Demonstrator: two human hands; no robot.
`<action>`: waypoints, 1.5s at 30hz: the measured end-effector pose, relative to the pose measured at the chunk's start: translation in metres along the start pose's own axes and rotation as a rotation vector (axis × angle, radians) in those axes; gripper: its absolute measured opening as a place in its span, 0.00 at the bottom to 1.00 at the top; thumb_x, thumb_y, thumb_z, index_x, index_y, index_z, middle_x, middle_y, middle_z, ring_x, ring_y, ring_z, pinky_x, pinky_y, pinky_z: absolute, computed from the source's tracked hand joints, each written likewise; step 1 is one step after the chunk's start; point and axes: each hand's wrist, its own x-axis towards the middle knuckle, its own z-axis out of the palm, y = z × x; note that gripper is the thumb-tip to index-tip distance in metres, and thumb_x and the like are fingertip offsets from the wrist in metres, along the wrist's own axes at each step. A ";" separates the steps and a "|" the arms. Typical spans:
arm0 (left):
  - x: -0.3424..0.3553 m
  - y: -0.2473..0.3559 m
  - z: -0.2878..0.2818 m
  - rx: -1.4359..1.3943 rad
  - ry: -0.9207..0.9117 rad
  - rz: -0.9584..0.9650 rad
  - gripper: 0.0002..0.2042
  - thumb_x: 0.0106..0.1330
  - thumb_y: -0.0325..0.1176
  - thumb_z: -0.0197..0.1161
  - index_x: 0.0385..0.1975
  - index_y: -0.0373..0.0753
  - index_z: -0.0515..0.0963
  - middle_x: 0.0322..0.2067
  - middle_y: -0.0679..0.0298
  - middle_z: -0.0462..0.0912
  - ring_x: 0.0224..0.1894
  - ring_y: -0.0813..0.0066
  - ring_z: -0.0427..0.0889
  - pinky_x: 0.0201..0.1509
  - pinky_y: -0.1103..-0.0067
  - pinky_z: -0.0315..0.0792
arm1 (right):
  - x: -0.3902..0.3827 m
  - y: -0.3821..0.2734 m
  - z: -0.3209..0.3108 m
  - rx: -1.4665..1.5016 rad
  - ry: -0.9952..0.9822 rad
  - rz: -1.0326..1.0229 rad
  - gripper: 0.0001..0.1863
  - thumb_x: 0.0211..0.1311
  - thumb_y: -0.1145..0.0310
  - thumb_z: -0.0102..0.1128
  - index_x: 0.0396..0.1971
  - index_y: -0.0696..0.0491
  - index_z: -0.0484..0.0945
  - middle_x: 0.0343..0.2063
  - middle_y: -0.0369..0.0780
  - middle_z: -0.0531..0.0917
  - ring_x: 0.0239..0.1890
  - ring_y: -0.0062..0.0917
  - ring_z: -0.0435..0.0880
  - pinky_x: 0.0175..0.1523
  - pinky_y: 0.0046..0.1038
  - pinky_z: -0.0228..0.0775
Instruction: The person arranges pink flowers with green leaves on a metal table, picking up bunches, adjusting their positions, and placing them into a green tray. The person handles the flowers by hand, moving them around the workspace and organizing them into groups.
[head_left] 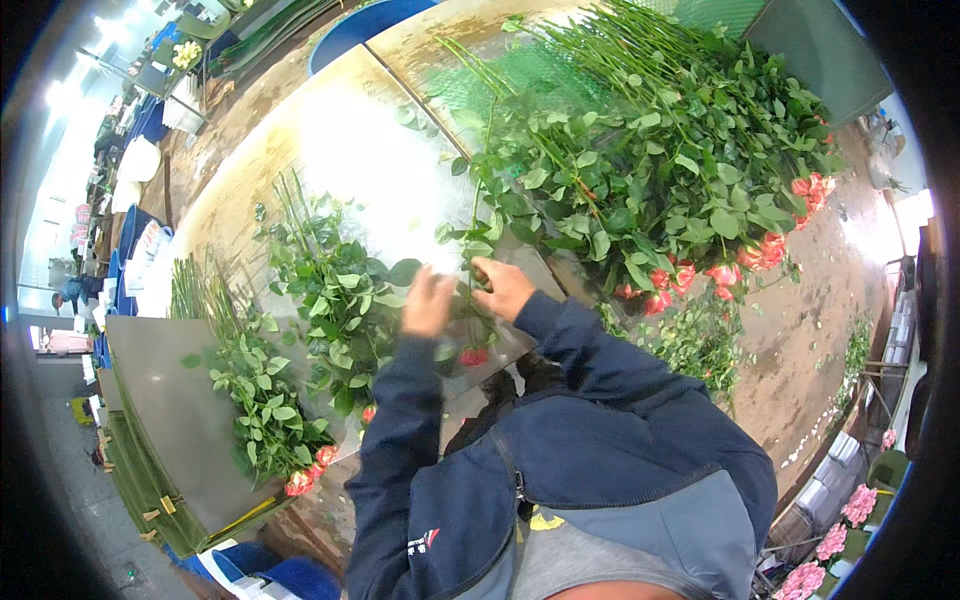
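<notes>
A single rose with a red-pink head (473,356) hangs head-down toward my body, its leafy stem running away across the wet table. My right hand (506,290) has its fingers closed round that stem. Just left of it, my left hand (428,303) is beside the rose's leaves, its fingers smeared by motion. Near my left forearm lies a bunch of leafy roses (330,285), and farther left another small bunch (265,390) with pink heads toward me. A big pile of roses (670,150) fills the right side, stems pointing away, heads toward the near right.
Green mesh plastic (500,75) lies under the large pile. Loose leaves (700,345) are scattered near my right arm. A grey sheet (175,400) covers the table's left part. A blue tub (365,28) stands beyond the far edge; pink flowers (830,542) are at lower right.
</notes>
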 end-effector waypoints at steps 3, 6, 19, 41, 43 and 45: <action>0.029 0.012 0.064 -0.265 -0.260 -0.088 0.20 0.59 0.36 0.60 0.47 0.31 0.68 0.36 0.61 0.77 0.34 0.77 0.73 0.37 0.80 0.69 | -0.005 -0.019 -0.075 -0.068 0.092 -0.064 0.13 0.50 0.64 0.56 0.35 0.53 0.75 0.27 0.45 0.79 0.28 0.38 0.79 0.34 0.32 0.70; 0.023 0.024 0.076 -0.629 -0.237 -0.090 0.16 0.61 0.33 0.58 0.48 0.37 0.68 0.30 0.66 0.76 0.25 0.82 0.71 0.25 0.85 0.68 | -0.010 0.025 -0.156 -0.572 0.577 0.068 0.17 0.53 0.58 0.55 0.41 0.50 0.75 0.33 0.43 0.80 0.35 0.36 0.79 0.41 0.35 0.71; -0.041 -0.006 0.032 -0.629 0.077 -0.153 0.11 0.62 0.31 0.55 0.44 0.38 0.70 0.31 0.69 0.76 0.25 0.83 0.71 0.21 0.86 0.65 | 0.001 0.024 -0.097 -0.521 0.122 0.141 0.27 0.44 0.64 0.56 0.50 0.49 0.68 0.28 0.46 0.78 0.32 0.40 0.77 0.37 0.37 0.69; -0.004 0.054 0.050 -0.734 -0.215 0.034 0.19 0.61 0.34 0.57 0.50 0.35 0.67 0.42 0.61 0.75 0.41 0.74 0.73 0.47 0.77 0.67 | 0.033 -0.013 -0.083 -0.454 -0.102 0.086 0.29 0.44 0.66 0.57 0.50 0.56 0.64 0.40 0.52 0.77 0.42 0.44 0.76 0.46 0.38 0.69; 0.000 0.049 0.047 -0.693 -0.321 0.042 0.18 0.62 0.34 0.56 0.51 0.36 0.66 0.42 0.62 0.75 0.41 0.73 0.73 0.46 0.76 0.69 | 0.024 -0.052 -0.074 -0.566 -0.213 0.181 0.29 0.46 0.66 0.55 0.52 0.56 0.64 0.38 0.50 0.78 0.41 0.43 0.77 0.46 0.37 0.69; 0.001 0.042 0.047 -0.834 -0.311 -0.031 0.18 0.63 0.36 0.55 0.51 0.37 0.66 0.42 0.62 0.75 0.41 0.71 0.74 0.45 0.73 0.71 | 0.021 -0.068 -0.084 -0.315 -0.108 0.080 0.29 0.45 0.67 0.56 0.51 0.55 0.64 0.35 0.50 0.79 0.38 0.42 0.79 0.42 0.37 0.70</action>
